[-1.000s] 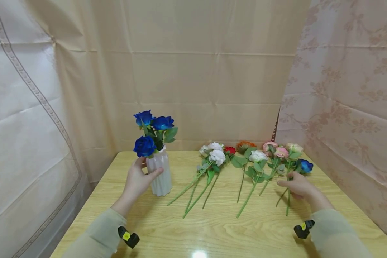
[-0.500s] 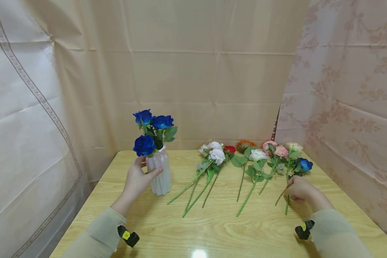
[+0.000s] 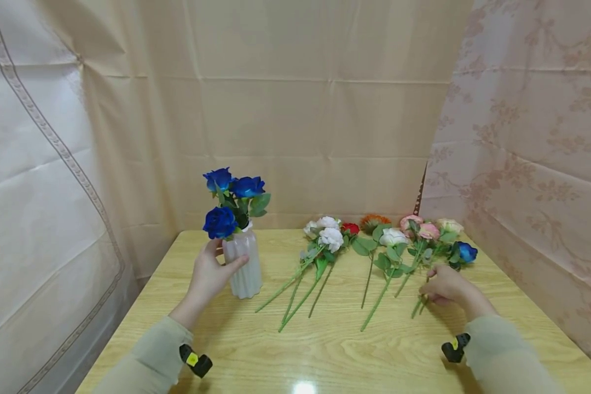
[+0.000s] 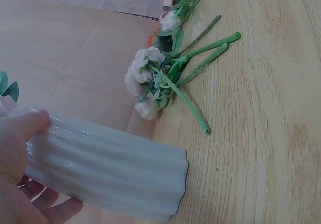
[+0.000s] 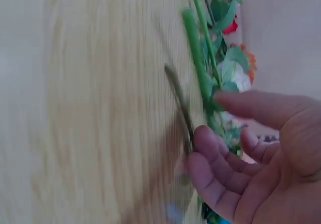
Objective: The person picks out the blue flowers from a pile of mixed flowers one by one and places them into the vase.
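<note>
My left hand (image 3: 210, 278) holds a ribbed white vase (image 3: 246, 271) round its upper part, thumb across the front. Upright in the vase stand blue roses (image 3: 220, 221) with green leaves. On the right side of the table, my right hand (image 3: 450, 287) is low among flower stems, near a loose blue rose (image 3: 467, 252) and a cream flower (image 3: 450, 225). In the right wrist view, a dark thin stem (image 5: 176, 91) touches the fingertips and a thick green stem (image 5: 195, 48) runs by the thumb tip. Thumb and loosely bent fingers stand apart; the stems' far parts are hidden.
White flowers (image 3: 331, 239) and a red flower (image 3: 351, 229) lie mid-table, stems toward me. Further right are an orange flower (image 3: 374, 221), a white rose (image 3: 393, 237) and pink flowers (image 3: 429, 231). Cloth curtains (image 3: 315, 120) enclose the wooden table (image 3: 305, 350).
My right hand has shifted left and the stem ends beside it have swung left too. The blue rose's head stays in place. My left hand and the vase have barely moved.
</note>
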Tool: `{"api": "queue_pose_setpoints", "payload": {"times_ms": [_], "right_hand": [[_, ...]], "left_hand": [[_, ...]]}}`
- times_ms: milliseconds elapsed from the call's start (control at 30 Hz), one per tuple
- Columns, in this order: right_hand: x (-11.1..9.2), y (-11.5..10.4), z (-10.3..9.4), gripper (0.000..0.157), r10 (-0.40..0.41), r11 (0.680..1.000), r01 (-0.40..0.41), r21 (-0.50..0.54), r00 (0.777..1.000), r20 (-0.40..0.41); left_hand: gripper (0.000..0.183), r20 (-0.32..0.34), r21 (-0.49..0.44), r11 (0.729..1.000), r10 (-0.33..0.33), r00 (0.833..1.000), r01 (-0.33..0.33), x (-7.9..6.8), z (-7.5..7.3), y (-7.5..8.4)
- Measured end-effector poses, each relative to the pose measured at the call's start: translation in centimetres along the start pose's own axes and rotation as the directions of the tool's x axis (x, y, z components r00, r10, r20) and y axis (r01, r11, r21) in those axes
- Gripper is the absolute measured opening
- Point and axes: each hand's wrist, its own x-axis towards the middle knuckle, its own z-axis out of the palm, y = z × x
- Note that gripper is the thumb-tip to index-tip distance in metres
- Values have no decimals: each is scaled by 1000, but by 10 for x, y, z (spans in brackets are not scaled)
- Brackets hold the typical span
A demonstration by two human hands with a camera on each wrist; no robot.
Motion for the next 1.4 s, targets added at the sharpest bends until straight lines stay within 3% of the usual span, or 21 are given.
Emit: {"api": "queue_pose_setpoints", "payload": {"times_ms": [467,667,767,967,1233,1400], "right_hand": [[12,-35,28,55,-82,996,79,40,994,70],[9,-37,16,84,-80,992,77,-99,997,-24],[10,-36,11,96,-53,992,49,-114,998,-36],[15,-34,14,99,-33,995,31,-91,999,-10],[34,-34,32,106,-88,995,89,-35,996,31],[38,-38,39,101,-99,994,100,-38,995,31]], "left_hand": [[81,6,-20,1000,3,1000,-3,-1,1,0],[80,3,-18,1000,5,1000,-5,-1,1,1],[79,-2,-16,1000,8,1000,-8,-1,0,1],[78,-1,-15,1000,12,1000,-12,-1,-2,0],[81,0,-18,1000,4,1000,-4,-1,-2,-1],[80,5,-24,1000,0,1000,0,-1,-1,-1]]}}
